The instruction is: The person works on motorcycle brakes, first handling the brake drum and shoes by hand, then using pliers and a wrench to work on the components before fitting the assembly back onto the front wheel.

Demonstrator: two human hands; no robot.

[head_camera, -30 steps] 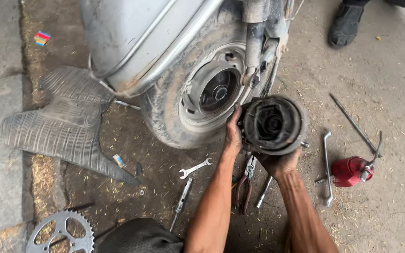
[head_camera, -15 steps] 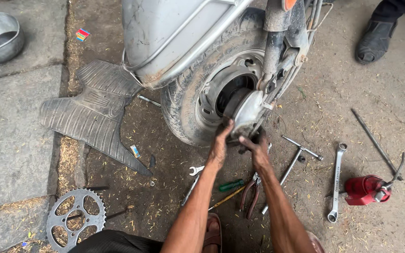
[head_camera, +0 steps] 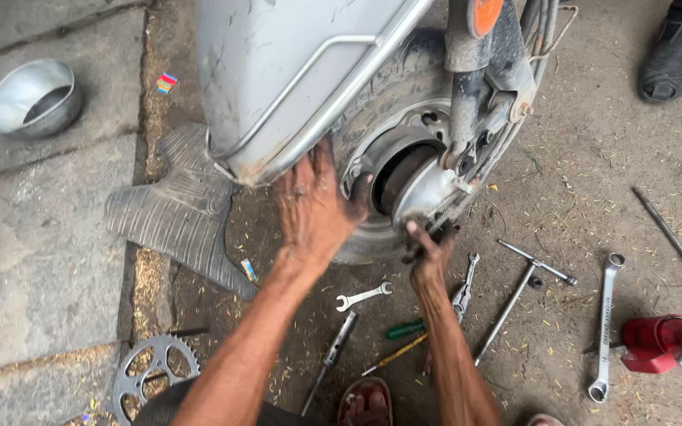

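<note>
Two bare hands working at one scooter wheel hub, tools lying on the ground around them.

The left hand (head_camera: 309,209) is pressing flat against the tyre (head_camera: 372,95) with fingers spread apart, gripping nothing. The right hand (head_camera: 428,248) is closing its fingers on the lower edge of the one metal hub drum (head_camera: 420,189), which is sitting against the wheel centre below the fork. Lying on the dirt: one small open-ended spanner (head_camera: 363,297), one long ring spanner (head_camera: 603,327), one T-handle wrench (head_camera: 518,296), one green-handled screwdriver (head_camera: 406,329), one pair of pliers (head_camera: 462,293) and one tube socket wrench (head_camera: 331,356). One red oil can (head_camera: 661,343) is standing near the ring spanner. One sprocket (head_camera: 151,375), one ribbed rubber mat (head_camera: 187,209) and one steel bowl (head_camera: 33,99) are lying to the left.
</note>
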